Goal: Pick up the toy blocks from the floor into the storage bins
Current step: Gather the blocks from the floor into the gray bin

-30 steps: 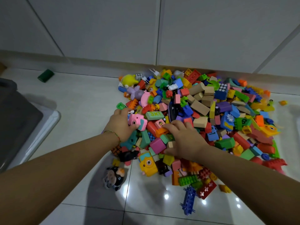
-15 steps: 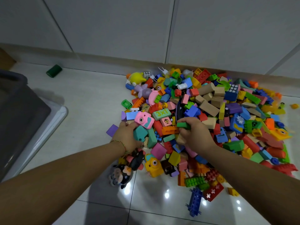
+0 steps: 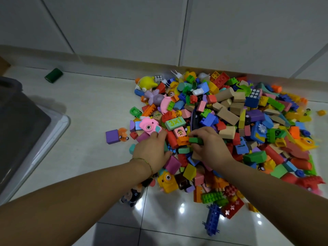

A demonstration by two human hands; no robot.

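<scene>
The right hand (image 3: 209, 146), earlier flat on the pile (image 3: 229, 114), now pinches a green block (image 3: 196, 140); a purple block (image 3: 112, 136) has appeared beside the pile's left edge.

Colourful toy blocks (image 3: 230, 121) heaped on floor (image 3: 85, 107)

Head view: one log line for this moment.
stage: gathering | left hand: rests on block pile | right hand: pinches green block | storage bin: left of pile

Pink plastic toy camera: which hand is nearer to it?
Left. The left hand lies right beside the pink plastic toy camera; the right hand is farther right, pinching a green rectangular block.
</scene>
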